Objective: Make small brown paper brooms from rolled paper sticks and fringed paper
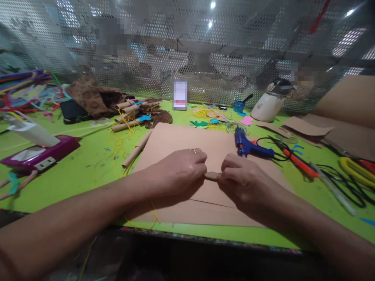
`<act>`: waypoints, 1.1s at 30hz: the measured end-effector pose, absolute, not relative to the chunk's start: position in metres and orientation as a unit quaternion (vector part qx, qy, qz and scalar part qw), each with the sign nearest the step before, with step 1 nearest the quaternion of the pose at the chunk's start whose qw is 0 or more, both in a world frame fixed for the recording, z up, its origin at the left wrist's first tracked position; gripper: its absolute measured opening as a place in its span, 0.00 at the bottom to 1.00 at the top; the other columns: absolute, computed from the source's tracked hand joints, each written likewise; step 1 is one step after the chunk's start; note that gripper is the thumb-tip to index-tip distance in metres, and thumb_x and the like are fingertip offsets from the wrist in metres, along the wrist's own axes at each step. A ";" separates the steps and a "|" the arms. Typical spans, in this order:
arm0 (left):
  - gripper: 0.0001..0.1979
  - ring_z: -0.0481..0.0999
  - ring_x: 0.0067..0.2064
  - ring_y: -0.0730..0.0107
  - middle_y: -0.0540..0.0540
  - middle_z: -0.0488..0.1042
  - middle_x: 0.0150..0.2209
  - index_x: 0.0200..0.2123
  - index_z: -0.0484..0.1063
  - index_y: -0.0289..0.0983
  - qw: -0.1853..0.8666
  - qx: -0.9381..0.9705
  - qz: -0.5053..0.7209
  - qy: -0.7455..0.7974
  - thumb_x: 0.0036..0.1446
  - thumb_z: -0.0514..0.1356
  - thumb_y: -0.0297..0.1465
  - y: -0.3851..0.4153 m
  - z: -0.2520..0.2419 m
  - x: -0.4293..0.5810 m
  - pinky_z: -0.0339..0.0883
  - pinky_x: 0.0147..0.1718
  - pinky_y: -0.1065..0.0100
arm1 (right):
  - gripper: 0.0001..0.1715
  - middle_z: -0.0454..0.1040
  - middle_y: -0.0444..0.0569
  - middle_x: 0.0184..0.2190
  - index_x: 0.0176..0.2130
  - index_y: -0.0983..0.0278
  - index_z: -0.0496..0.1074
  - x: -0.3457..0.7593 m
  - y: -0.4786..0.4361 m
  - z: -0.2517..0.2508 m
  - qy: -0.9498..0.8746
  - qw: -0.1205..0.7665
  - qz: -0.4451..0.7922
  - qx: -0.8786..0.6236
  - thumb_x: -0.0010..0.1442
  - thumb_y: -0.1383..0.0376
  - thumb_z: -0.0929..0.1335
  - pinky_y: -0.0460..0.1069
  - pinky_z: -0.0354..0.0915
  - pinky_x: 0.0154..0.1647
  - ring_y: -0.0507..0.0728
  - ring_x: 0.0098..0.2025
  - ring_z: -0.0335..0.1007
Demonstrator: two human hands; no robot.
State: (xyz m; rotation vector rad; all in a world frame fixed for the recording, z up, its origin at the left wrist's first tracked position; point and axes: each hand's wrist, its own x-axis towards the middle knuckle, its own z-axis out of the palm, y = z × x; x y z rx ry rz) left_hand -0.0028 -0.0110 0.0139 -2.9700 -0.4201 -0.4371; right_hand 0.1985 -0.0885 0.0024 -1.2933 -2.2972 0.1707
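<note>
Between both hands is a small piece of brown paper (212,176), narrow and seemingly folded or rolled. My left hand (183,169) has its fingers curled closed on the left end of it, a ring on one finger. Closed on the right end is my right hand (247,177), in a pinch. Much of the piece is hidden by the fingers. Under the hands lie flat sheets of brown paper (175,136) on the green table. A blue glue gun (252,147) rests on the sheets just beyond my right hand.
A purple power strip (58,152) lies left. Rolled paper tubes (129,113), yellow string and a phone (180,95) are farther back. At right are a white jug (271,102), an orange-handled cutter (301,164), black cable and yellow-handled scissors (356,171). A perforated metal screen (152,43) stands behind.
</note>
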 end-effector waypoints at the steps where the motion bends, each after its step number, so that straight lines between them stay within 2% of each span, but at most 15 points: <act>1: 0.10 0.62 0.29 0.69 0.47 0.65 0.28 0.26 0.66 0.35 0.057 -0.981 -0.126 -0.135 0.59 0.51 0.25 -0.012 0.014 -0.003 0.57 0.29 0.66 | 0.13 0.64 0.46 0.28 0.25 0.65 0.66 0.199 -0.088 0.000 -0.840 0.247 0.084 -0.475 0.61 0.72 0.64 0.47 0.55 0.29 0.51 0.30 0.59; 8: 0.06 0.63 0.30 0.70 0.46 0.66 0.32 0.31 0.65 0.35 0.004 -0.987 -0.067 -0.145 0.61 0.50 0.25 -0.008 0.019 -0.004 0.56 0.27 0.68 | 0.12 0.66 0.45 0.27 0.26 0.65 0.69 0.209 -0.079 -0.009 -0.834 0.255 0.142 -0.467 0.61 0.71 0.64 0.46 0.55 0.28 0.49 0.28 0.61; 15: 0.07 0.63 0.30 0.71 0.47 0.66 0.32 0.31 0.64 0.36 -0.053 -0.980 -0.086 -0.173 0.62 0.50 0.26 -0.016 0.021 -0.007 0.57 0.29 0.68 | 0.11 0.67 0.43 0.24 0.25 0.64 0.67 0.212 -0.077 -0.001 -0.824 0.233 0.164 -0.490 0.59 0.73 0.65 0.45 0.54 0.25 0.48 0.24 0.60; 23: 0.08 0.67 0.31 0.69 0.48 0.69 0.31 0.32 0.67 0.39 -0.115 -0.965 -0.077 -0.222 0.61 0.50 0.28 -0.013 0.018 -0.014 0.56 0.28 0.69 | 0.07 0.71 0.43 0.23 0.28 0.63 0.73 0.218 -0.075 0.009 -0.796 0.188 0.195 -0.542 0.56 0.71 0.66 0.44 0.56 0.23 0.49 0.24 0.62; 33: 0.07 0.65 0.25 0.73 0.52 0.72 0.28 0.34 0.71 0.42 -0.173 -0.939 -0.030 -0.296 0.60 0.52 0.32 -0.007 0.029 -0.017 0.50 0.21 0.72 | 0.07 0.72 0.45 0.19 0.28 0.63 0.74 0.218 -0.073 0.009 -0.762 0.155 0.215 -0.591 0.57 0.68 0.66 0.45 0.55 0.20 0.51 0.21 0.63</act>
